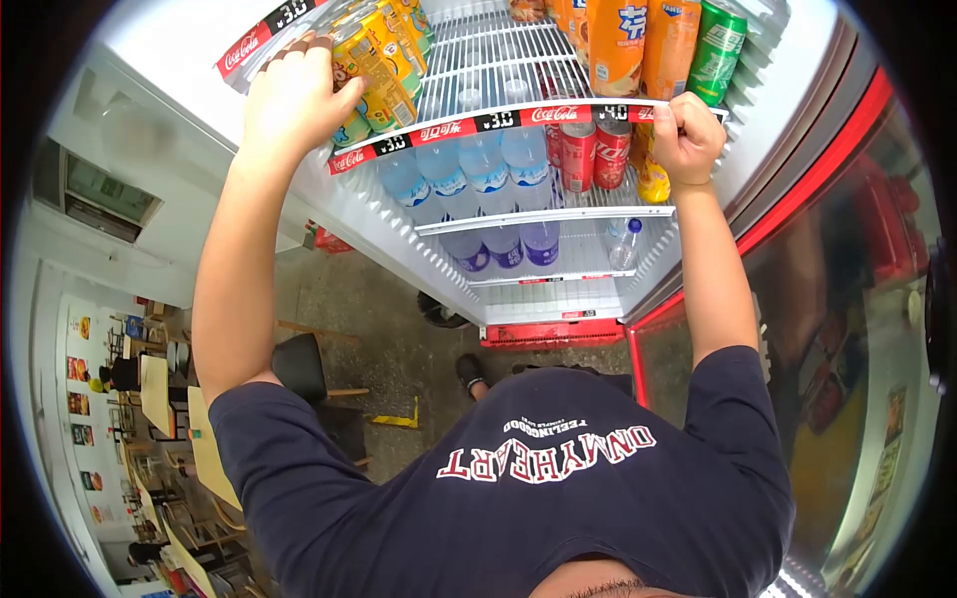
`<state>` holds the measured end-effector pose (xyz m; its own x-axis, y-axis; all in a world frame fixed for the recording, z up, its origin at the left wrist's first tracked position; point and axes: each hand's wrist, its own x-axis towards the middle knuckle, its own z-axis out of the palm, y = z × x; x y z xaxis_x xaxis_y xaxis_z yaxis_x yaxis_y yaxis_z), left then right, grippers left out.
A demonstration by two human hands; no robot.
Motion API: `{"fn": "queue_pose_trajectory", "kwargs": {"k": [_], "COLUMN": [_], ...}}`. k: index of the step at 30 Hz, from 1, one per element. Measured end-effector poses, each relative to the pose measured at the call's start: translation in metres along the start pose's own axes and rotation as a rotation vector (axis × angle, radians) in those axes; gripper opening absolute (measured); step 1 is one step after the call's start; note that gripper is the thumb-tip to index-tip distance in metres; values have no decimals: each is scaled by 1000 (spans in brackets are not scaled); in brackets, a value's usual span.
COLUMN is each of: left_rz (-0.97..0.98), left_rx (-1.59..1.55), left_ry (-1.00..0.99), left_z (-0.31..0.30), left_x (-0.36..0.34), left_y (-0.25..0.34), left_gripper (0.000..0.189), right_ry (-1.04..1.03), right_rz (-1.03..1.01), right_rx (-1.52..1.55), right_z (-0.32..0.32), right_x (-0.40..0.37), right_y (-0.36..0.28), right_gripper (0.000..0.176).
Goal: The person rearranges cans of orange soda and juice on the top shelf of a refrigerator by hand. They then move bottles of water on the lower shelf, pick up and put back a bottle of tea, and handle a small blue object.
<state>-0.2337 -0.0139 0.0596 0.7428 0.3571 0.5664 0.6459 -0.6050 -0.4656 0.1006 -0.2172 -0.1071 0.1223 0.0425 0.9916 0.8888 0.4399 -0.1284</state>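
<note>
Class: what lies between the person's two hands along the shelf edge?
Head view: between the left hand on yellow cans and right hand runs the shelf's price strip, bare wire shelf behind it, water bottles and red cans just below.

Middle shelf price strip (498,122): white "Coca-Cola" script on red, "可口可乐", black tags "3.0" and "4.0".
Top shelf strip (261,35): "Coca-Cola", "3.0".
Red cans (594,151): Coca-Cola script, running sideways.
Navy T-shirt (546,458): "ONMYHEART", seen upside down; smaller line by it, "FEELINGGOOD".
Yellow cans (377,75): print too small to read.
</note>
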Motion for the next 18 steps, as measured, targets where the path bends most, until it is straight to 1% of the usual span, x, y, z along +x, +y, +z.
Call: {"fn": "queue_pose_trajectory", "kwargs": {"k": [3,6,7,10,11,12,14,15,18], "left_rz": [64,15,30,-30,-50,-43,-29,-48,-351], "left_rx": [17,-37,-52,-53,-114,-163,-257,-341,-531], "left_ry": [85,6,49,47,72,84,109,95,-349], "left_z": [5,-3,-1,-13,-12,-9,-4,-3,-57], "left_x": [-1,7,9,19,21,25,34,38,58], "left_y": [-2,10,13,36,41,42,44,48,80], "left_gripper": [61,60,58,56,51,52,54,59,52], "right_ry": [-14,-33,-44,-40,-40,-41,-37,-35,-23], "right_rz": [34,64,79,101,112,123,128,124,121], "right_rx": [10,4,2,12,13,14,6,-1,-4], "right_z": [0,-2,-2,-3,-3,-3,-3,-3,0], "right_x": [0,2,2,3,3,4,5,5,3], "right_y": [-3,-4,-4,-4,-6,-7,-8,-7,-7], "right_gripper": [32,32,32,32,32,32,32,32,32]}}
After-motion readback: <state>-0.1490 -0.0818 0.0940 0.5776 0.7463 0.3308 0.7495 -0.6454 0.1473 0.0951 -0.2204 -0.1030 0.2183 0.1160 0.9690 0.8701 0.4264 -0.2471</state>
